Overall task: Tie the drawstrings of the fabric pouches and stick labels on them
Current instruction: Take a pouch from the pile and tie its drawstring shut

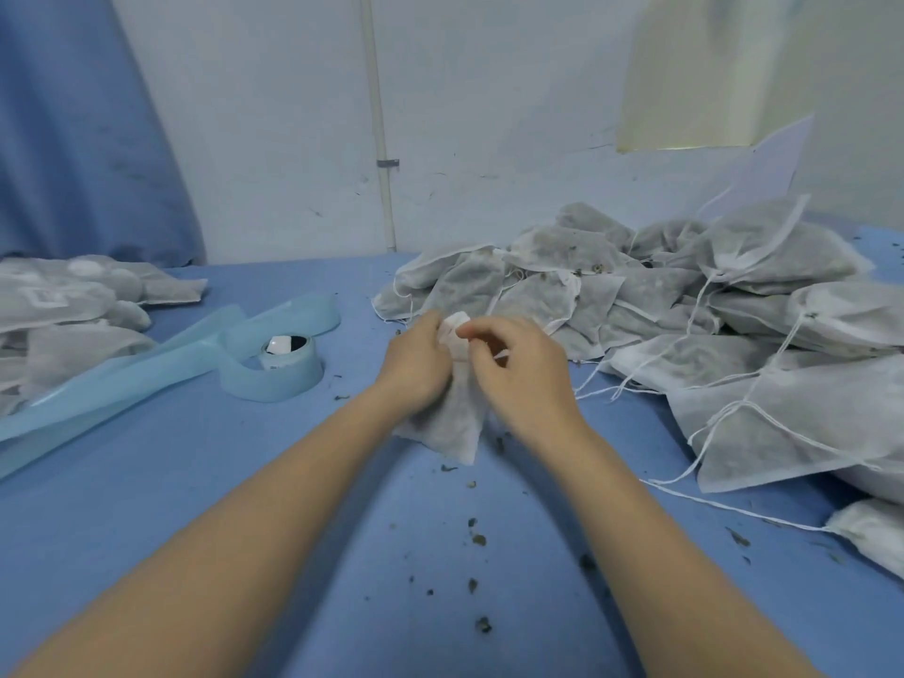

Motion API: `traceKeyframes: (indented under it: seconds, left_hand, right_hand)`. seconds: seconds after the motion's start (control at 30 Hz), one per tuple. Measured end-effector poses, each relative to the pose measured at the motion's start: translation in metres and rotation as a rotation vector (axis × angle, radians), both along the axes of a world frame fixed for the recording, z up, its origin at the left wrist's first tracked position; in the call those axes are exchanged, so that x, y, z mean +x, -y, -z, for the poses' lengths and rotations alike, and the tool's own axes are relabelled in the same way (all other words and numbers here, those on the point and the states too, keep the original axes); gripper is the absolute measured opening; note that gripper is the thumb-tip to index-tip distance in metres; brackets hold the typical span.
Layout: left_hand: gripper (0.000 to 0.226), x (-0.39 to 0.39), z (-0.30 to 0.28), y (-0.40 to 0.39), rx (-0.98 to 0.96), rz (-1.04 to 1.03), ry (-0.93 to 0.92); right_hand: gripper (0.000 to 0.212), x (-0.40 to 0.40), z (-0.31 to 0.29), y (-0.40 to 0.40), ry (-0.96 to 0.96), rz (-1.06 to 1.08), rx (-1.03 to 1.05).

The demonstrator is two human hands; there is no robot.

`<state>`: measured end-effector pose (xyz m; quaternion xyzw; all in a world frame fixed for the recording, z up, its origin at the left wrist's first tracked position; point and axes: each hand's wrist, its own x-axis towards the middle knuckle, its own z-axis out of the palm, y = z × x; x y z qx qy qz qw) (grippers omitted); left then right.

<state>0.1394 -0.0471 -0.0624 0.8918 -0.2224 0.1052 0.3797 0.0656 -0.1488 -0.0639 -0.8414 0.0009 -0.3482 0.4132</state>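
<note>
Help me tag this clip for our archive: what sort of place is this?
Probably a small hand-packing workbench, not a home. A big heap of filled pouches with loose drawstrings lies on a blue-covered table, beside a label roll, and both hands work on one pouch.

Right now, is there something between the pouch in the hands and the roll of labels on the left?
Nothing visible. The pouch, gripped at its neck by the left hand and right hand, and the label roll have only bare blue table and a few dark crumbs between them.
</note>
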Motion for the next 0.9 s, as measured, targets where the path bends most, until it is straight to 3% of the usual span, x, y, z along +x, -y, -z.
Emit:
traceKeyframes:
  seconds: [0.17,0.33,0.4,0.53,0.6,0.67,0.77,0.9]
  left_hand:
    - [0.035,-0.003,-0.015,-0.044,0.13,0.031,0.035]
    - [0.03,-0.01,-0.013,-0.06,0.174,0.042,0.08]
    - [0.027,-0.013,-0.01,-0.06,0.167,0.027,0.095]
    - [0.025,-0.021,-0.007,-0.06,0.106,-0.007,0.033]
    - [0.018,-0.028,-0.005,-0.061,-0.044,0.086,-0.062]
    - [0.035,-0.034,-0.003,-0.059,-0.116,0.241,-0.079]
    - [0.052,-0.038,0.002,-0.053,0.013,0.329,-0.044]
    - [0.028,-0.035,0.008,-0.055,0.216,0.27,-0.016]
  right_hand:
    - [0.028,-0.003,-0.002,0.003,0.018,-0.015,0.099]
    - [0.023,-0.006,-0.001,-0.007,-0.283,-0.329,0.297]
    - [0.021,-0.007,0.002,-0.013,-0.366,-0.383,0.251]
    - [0.018,-0.006,0.006,-0.017,-0.389,-0.285,0.196]
    - [0.019,-0.004,0.007,-0.016,-0.37,-0.253,0.228]
    - [0.022,-0.002,0.006,-0.016,-0.361,-0.231,0.176]
    - [0.025,-0.001,0.003,-0.015,-0.313,-0.234,0.22]
    - [0.02,-0.003,0.002,-0.003,-0.278,-0.165,0.148]
